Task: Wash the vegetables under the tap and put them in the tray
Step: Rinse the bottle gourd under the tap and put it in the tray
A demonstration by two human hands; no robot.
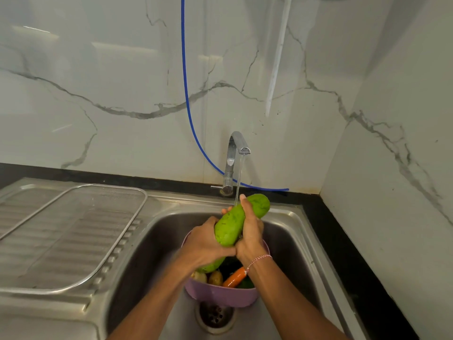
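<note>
Head view — left hand (204, 244), right hand (250, 238) clasp tilted gourd (230, 223) beneath tap (235, 148).

Black stone desk (345, 261) runs along the wall, with a steel sink unit (289, 241) set into it. Left part: ribbed drainboard (81, 305), wire mesh tray (144, 195) lying flat on it. Right part: basin, purple bowl (220, 294) sitting in it at the far edge of the drain (215, 315). Tap (231, 158) mounted on the sink's back ledge, water running. Blue hose (264, 188) lies on the desk's back strip behind the tap.
</note>
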